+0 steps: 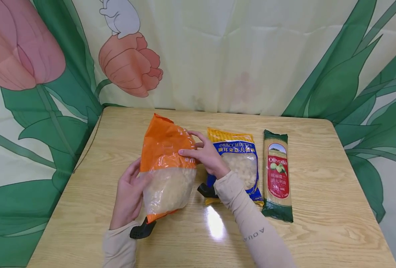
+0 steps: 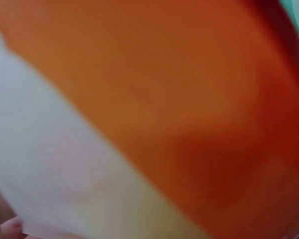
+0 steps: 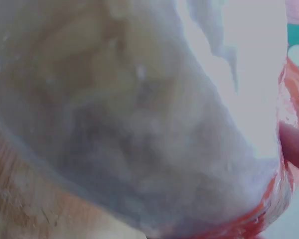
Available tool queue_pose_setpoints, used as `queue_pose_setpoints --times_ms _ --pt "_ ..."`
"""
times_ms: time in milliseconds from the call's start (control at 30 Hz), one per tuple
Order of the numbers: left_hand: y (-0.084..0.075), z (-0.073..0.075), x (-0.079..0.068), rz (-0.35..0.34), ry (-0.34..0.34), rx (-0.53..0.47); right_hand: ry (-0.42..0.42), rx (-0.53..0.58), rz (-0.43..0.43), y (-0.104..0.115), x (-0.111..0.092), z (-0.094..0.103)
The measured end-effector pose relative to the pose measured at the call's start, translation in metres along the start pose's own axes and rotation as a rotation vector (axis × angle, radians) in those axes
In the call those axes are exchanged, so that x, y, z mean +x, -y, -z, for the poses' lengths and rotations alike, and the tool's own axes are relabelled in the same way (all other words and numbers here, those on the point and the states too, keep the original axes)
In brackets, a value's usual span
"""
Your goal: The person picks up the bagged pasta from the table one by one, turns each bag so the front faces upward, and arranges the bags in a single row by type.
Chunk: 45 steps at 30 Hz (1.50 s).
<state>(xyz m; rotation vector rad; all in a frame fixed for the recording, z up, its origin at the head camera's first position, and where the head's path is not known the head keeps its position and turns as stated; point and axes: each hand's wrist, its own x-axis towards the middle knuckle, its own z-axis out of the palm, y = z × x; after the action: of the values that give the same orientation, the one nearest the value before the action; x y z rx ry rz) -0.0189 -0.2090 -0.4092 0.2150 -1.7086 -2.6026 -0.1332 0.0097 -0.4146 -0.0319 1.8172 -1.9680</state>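
An orange bag of pasta with a clear lower window is held tilted over the left part of the table, between both hands. My left hand grips its left side, thumb over the front and the other fingers hidden behind. At the upper right edge my right hand pinches the bag, with the thumb on the orange front. The bag's orange and white film fills the left wrist view, blurred. Pale pasta shows through the film in the right wrist view.
A blue and yellow orecchiette bag lies right of the held bag, partly under my right forearm. Beside it lies a long green-ended spaghetti pack with a red label. A flower-printed curtain hangs behind the wooden table.
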Motion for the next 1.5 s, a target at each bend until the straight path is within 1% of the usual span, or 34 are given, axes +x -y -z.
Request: queue_pose_setpoints --times_ms 67,133,200,300,400,433,533,600,667,767,867,1000,1133,1300,1500 --pt "0.003 0.005 0.0 0.012 0.027 0.017 -0.035 -0.043 0.016 0.002 -0.001 0.001" --pt "0.006 0.008 0.0 0.034 0.034 0.067 -0.066 -0.063 0.039 0.004 -0.002 0.001" --pt "0.008 0.011 -0.001 0.075 0.026 0.148 -0.089 -0.065 0.06 0.005 -0.003 0.002" --pt "0.015 0.014 -0.002 0.155 -0.013 0.323 -0.104 -0.058 0.084 0.007 -0.004 0.001" --pt "0.025 0.013 -0.003 0.22 -0.016 0.461 -0.139 -0.102 0.096 0.007 -0.004 0.0" --pt "0.028 0.012 -0.003 0.235 -0.013 0.494 -0.155 -0.121 0.097 0.007 -0.004 -0.001" --pt "0.037 0.009 -0.003 0.255 0.0 0.541 -0.202 -0.165 0.089 0.006 -0.004 -0.002" --pt "0.041 0.009 -0.003 0.254 -0.003 0.546 -0.212 -0.184 0.08 0.006 -0.003 -0.002" --pt "0.043 0.01 -0.003 0.244 -0.02 0.534 -0.204 -0.193 0.066 0.006 -0.003 -0.002" --pt "0.045 0.012 -0.003 0.232 -0.033 0.512 -0.178 -0.202 0.045 0.008 -0.004 0.0" --pt "0.044 0.016 -0.003 0.225 -0.036 0.487 -0.147 -0.187 0.018 0.011 -0.005 0.001" --pt "0.044 0.024 0.001 0.199 -0.024 0.457 -0.124 -0.172 -0.015 0.016 -0.008 0.003" --pt "0.046 0.035 0.007 0.182 0.014 0.428 -0.102 -0.18 -0.036 0.016 -0.006 0.003" --pt "0.048 0.046 0.013 0.204 0.047 0.402 -0.074 -0.192 -0.073 0.008 0.001 0.004" --pt "0.049 0.058 0.018 0.22 0.053 0.411 -0.064 -0.189 -0.105 -0.002 0.007 0.007"
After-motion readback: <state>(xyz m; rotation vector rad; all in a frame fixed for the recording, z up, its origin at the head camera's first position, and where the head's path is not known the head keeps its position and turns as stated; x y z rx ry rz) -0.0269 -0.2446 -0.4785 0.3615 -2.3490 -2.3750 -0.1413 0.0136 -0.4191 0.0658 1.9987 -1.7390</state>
